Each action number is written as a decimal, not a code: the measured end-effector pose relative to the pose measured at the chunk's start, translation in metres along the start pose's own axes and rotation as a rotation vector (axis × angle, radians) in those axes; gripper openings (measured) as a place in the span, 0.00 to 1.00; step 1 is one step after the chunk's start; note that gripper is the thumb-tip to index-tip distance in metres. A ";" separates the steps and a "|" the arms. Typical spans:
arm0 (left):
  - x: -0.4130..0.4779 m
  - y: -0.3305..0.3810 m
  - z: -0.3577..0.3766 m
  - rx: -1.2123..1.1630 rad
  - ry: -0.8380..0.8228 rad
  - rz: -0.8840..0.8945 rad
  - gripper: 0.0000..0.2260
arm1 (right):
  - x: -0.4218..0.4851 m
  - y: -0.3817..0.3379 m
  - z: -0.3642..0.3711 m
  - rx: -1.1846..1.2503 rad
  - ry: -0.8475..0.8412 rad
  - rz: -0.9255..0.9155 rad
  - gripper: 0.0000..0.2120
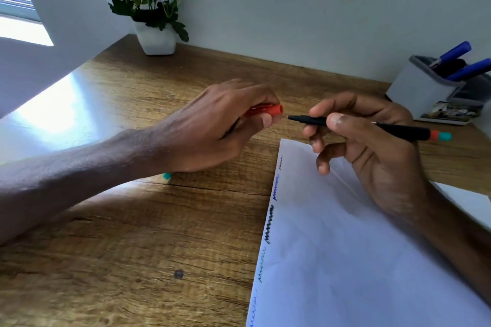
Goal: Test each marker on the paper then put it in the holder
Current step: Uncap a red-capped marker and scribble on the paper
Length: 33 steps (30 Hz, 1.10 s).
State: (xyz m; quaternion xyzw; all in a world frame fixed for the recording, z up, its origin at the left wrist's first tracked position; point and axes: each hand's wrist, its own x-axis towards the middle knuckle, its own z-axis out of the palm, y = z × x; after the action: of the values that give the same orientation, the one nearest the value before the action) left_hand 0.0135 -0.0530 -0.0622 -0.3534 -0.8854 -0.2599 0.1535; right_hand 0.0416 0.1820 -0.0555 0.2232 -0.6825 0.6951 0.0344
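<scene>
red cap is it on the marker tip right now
No, the red cap gripped by the left hand is apart from the bare tip of the black marker that the right hand holds.

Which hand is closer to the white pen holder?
Right. The right hand sits just left of the holder, nearer the camera; the left hand lies farther left.

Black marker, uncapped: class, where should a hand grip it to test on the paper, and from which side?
Grip the black marker on its barrel just behind the tip, from the right, as the right hand does: the tip points left, bare, and the tail runs right.
</scene>
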 end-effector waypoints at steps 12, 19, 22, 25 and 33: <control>0.000 0.003 0.001 0.082 -0.010 0.104 0.10 | 0.002 0.002 0.000 -0.072 -0.022 0.008 0.08; 0.001 0.007 -0.001 -0.018 0.050 0.171 0.13 | 0.003 -0.003 0.007 -0.118 0.027 0.005 0.09; 0.000 0.011 0.001 -0.051 0.046 0.183 0.13 | 0.004 0.000 0.010 -0.135 -0.002 -0.005 0.10; -0.001 0.014 0.003 -0.108 0.035 0.134 0.12 | 0.004 0.003 0.009 -0.132 -0.009 -0.027 0.13; 0.002 0.012 0.001 -0.164 -0.029 0.070 0.12 | 0.010 0.007 0.002 -0.125 -0.075 -0.045 0.08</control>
State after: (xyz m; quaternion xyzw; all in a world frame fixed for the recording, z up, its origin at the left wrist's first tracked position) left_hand 0.0204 -0.0435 -0.0581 -0.3994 -0.8503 -0.3208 0.1202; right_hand 0.0310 0.1771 -0.0582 0.2616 -0.7203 0.6413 0.0381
